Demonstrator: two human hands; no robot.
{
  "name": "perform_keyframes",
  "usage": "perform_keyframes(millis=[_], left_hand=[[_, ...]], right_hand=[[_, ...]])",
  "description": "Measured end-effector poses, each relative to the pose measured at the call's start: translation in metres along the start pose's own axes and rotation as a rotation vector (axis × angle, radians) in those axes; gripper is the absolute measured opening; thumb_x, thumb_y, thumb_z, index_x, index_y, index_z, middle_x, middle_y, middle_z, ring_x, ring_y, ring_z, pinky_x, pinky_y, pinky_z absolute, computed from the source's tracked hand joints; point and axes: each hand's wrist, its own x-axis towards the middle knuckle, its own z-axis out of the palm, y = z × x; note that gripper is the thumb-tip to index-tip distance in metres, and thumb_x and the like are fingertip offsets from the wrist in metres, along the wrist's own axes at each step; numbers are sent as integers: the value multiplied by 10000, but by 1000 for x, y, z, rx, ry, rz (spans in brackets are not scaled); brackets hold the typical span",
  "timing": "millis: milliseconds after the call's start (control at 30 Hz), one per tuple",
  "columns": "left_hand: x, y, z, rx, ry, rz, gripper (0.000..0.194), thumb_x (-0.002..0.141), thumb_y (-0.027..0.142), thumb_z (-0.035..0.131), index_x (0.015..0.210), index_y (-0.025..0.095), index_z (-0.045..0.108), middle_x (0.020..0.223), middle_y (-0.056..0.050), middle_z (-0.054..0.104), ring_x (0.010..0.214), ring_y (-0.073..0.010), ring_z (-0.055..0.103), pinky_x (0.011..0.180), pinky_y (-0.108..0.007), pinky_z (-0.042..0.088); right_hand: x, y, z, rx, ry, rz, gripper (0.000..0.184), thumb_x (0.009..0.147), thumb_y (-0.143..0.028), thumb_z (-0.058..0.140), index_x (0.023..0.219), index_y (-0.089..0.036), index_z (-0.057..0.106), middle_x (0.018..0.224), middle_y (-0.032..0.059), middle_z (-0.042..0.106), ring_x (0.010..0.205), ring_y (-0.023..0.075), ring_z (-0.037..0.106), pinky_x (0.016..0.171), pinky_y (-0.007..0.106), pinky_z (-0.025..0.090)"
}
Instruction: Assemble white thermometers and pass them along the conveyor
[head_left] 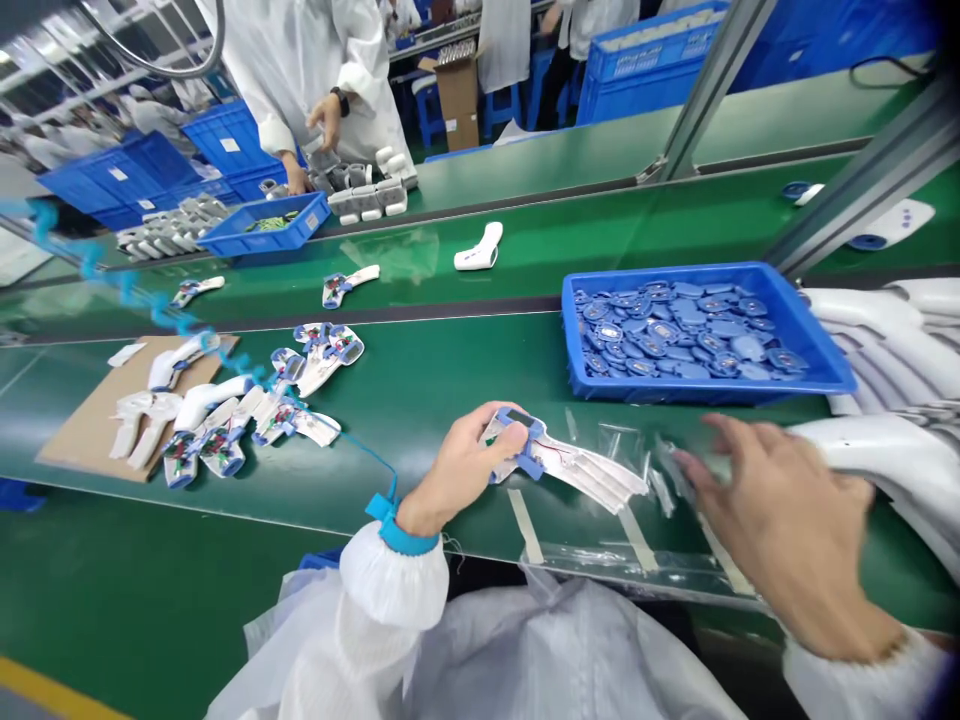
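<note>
My left hand (pixel 465 465) is shut on a white plastic gun-shaped housing (pixel 577 465), which has a blue part and thin red wires at its head end. A blue wrist strap (pixel 397 525) circles my left wrist, its thin blue cord running to the left over the belt. My right hand (pixel 787 530), blurred by motion, has its fingers spread and holds nothing I can make out. Its fingertips are close to a clear plastic bag (pixel 637 450) lying on the green belt, though I cannot tell if they touch it.
A blue tray (pixel 709 380) of round blue parts stands beyond my hands. Several white housings with circuit boards lie on and beside a cardboard sheet (pixel 82 445) at left. White shells are stacked at right. A co-worker's hands (pixel 322 135) work at the far belt among blue crates.
</note>
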Motion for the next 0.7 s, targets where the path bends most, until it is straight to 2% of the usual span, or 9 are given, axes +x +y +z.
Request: perform_keyframes(millis=[67,100,167,233,300,367,433,567,700], left_hand=[[1,4,-2,5,-74,10,374,921,505,721,1083,169,692,906,-54,679,743,-141,589,663,-255,456],[1,5,-1,16,-110,24,374,918,499,729,1085,166,691,912,-49,678,748,-139,589,680,-258,465],[2,7,5,66,-140,75,354,931,467,722,1119,170,688,951,-49,691,790,-151,612,741,-278,499],[1,7,16,190,0,192,329,931,402,732,1170,181,676,1033,-61,712,903,-186,651,854,-323,527],[-1,4,27,397,227,361,330,908,340,771,1185,192,669,1132,-79,721,1051,-233,660,983,-382,512],[-5,-1,36,591,385,523,321,904,308,785,1182,197,667,1193,-94,722,1135,-259,650,1048,-412,490],[-8,-7,43,713,432,618,290,943,300,745,1199,193,661,1214,-105,725,1161,-266,647,1062,-421,490],[-16,-18,52,783,487,603,310,1024,302,609,1304,168,611,1294,-144,700,1214,-286,628,1081,-462,494],[-21,-17,53,795,423,539,373,1068,313,503,1395,146,563,1424,-181,639,1324,-311,576,1145,-521,455]], right_hand=[[3,-5,-4,-48,37,-2,630,1002,-664,381,1137,-163,738,1048,213,697,965,378,617,749,483,417],[4,-13,-7,32,-38,-12,650,996,-683,383,1151,-157,734,1079,207,707,1007,373,635,798,491,457],[6,-36,-12,387,-414,-10,610,984,-705,415,1092,-192,727,1012,148,732,969,311,678,832,440,520],[5,-59,-12,724,-826,91,562,1005,-696,394,988,-219,691,853,75,705,784,230,679,721,355,538],[1,-77,-8,875,-949,210,544,1031,-676,355,904,-224,631,702,15,614,605,170,591,590,296,481],[-6,-87,-2,856,-833,274,509,1045,-646,345,872,-231,585,618,-27,517,523,137,485,517,266,392],[-13,-93,2,763,-689,245,454,1051,-590,357,859,-233,562,591,-43,464,512,126,416,502,259,337],[-25,-101,8,534,-418,70,332,1060,-404,362,934,-213,603,628,-30,541,522,124,419,525,261,343],[-35,-104,14,283,-106,-156,340,1069,-284,374,1120,-141,678,680,12,640,491,128,493,479,263,302]])
